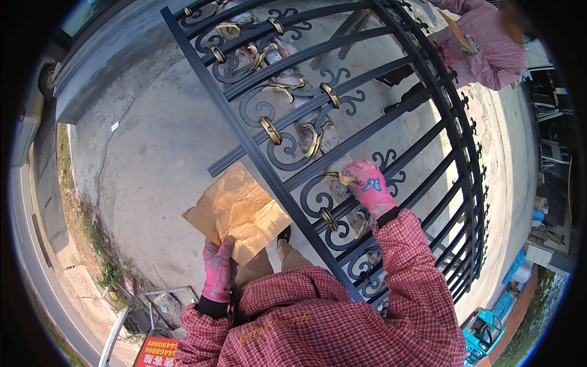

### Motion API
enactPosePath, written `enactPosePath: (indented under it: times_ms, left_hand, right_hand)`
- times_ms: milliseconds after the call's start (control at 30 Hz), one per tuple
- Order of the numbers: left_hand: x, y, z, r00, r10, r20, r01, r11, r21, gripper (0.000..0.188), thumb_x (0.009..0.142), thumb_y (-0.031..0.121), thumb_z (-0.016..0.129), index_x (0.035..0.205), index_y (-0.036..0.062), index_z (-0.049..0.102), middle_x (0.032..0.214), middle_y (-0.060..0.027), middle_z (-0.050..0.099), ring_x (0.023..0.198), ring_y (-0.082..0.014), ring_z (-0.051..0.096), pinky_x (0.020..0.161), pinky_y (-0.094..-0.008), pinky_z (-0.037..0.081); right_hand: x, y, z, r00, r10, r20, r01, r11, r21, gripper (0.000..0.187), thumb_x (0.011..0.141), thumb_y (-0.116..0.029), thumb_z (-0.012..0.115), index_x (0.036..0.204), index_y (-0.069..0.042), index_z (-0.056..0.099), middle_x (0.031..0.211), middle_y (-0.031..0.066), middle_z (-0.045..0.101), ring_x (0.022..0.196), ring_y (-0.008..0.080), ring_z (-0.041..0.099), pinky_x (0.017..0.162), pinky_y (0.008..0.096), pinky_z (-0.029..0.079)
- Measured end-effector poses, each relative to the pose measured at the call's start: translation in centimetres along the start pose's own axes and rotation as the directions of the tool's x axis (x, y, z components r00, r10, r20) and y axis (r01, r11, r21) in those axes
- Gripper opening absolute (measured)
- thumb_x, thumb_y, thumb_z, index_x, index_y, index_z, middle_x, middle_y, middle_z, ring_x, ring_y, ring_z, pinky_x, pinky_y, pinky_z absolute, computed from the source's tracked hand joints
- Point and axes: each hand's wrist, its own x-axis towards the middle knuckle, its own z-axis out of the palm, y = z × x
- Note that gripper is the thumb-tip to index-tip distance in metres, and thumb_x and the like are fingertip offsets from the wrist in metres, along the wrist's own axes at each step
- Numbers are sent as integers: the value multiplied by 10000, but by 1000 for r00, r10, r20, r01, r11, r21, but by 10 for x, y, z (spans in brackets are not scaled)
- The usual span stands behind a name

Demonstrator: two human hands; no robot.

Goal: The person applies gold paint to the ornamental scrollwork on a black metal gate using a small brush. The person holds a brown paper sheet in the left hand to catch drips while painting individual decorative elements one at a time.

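My left hand [219, 272], in a pink glove, pinches the lower edge of a creased brown paper or cardboard sheet [235, 199]. The sheet is tilted beside the near rail of a black metal fence panel [263, 156]. Over the panel's scrollwork, my right hand [372, 188] wears a pink glove with a blue butterfly print. Its fingers are curled at a gold-coloured scroll tip [331, 176]; a small yellowish bit shows at the fingertips, too small to name. Gold collars [270, 130] and gold-tipped scrolls [315, 142] sit between the bars.
At the upper right stands another person in a checked sleeve [489, 61], a flat brown piece [455, 27] by their hand. A trestle leg [348, 37] shows beneath the panel. A blue vehicle [483, 333] is at lower right, a red sign [156, 352] at lower left.
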Motion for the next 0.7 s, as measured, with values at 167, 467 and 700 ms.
enactPosePath:
  times_ms: [167, 467, 700]
  left_hand:
    - [2, -2, 1, 1000, 2, 6, -2, 1000, 4, 493, 921, 157, 532, 1353, 43, 325, 1212, -133, 517, 954, -222, 614, 683, -371, 589]
    - [-1, -1, 3, 1000, 6, 13, -6, 1000, -1, 475, 923, 136, 521, 1345, 40, 326, 1211, -135, 516, 950, -227, 617, 670, -372, 588]
    - [-3, -2, 3, 999, 22, 36, -22, 1000, -3, 515, 921, 182, 542, 1354, 42, 301, 1215, -138, 509, 946, -238, 618, 656, -372, 587]
  right_hand:
    - [-23, 17, 19, 990, -132, 55, 138, 981, -135, 200, 708, -57, 575, 886, -110, 650, 914, 52, 630, 898, 275, 583, 737, 367, 495]
    - [-30, 18, 16, 986, -134, 103, 149, 975, -166, 190, 698, -35, 579, 853, -109, 660, 918, 55, 636, 884, 275, 585, 747, 373, 494]
    - [-14, 39, -5, 969, 170, -178, -162, 985, 58, 313, 632, 4, 657, 933, -81, 659, 932, 107, 619, 908, 337, 561, 811, 394, 466]
